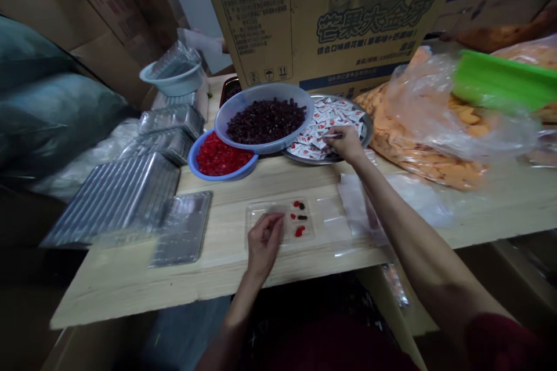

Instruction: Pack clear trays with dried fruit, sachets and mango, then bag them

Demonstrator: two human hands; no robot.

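Note:
My left hand (264, 243) is over the left part of a clear plastic tray (311, 229), thumb and fingers pinched together. What it holds, if anything, is hidden. In the tray's right compartments lie several small red and dark pieces. At the metal bowl (368, 127), my right hand (347, 144) pinches a small white sachet over a heap of white and red printed sachets (324, 119). A light bowl of dark purple pieces (272, 122) stands left of it, overlapping a blue bowl of red pieces (221, 156).
Stacked clear trays (117, 197) and a single flat one (185, 229) are on the left of the wooden table (152, 295). Bags of orange pieces (391, 122) and a green scoop-like piece (500, 78) lie at right. A large carton (304, 23) stands behind.

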